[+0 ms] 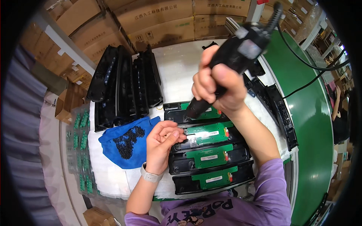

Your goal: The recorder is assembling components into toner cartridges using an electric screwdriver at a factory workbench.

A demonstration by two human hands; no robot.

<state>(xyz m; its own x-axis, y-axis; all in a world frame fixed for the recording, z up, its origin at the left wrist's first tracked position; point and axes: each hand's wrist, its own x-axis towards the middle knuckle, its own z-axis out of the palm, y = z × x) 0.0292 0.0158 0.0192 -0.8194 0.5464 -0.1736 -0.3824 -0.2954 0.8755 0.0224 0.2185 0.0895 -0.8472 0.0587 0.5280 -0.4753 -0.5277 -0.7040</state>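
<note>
My right hand (222, 84) is wrapped round a black electric screwdriver (241, 49), held tilted with its lower end over the farthest black housing (171, 113). Whether its bit touches anything is hidden. My left hand (160, 141) has thumb and fingers drawn together by the left end of the second green circuit board (207, 134); what they pinch, if anything, is too small to make out. Several such housings lie in a row in front of me, each with a green board in it. Left of them, a heap of small black screws (130, 141) rests on a blue cloth (109, 150).
Black plastic housings (124, 83) stand stacked at the far left, with more (281, 113) along the right. Clear trays of green boards (81, 150) lie at the left edge. A black cable (301, 62) trails over the green surface (313, 150). Cardboard boxes (158, 22) rise behind.
</note>
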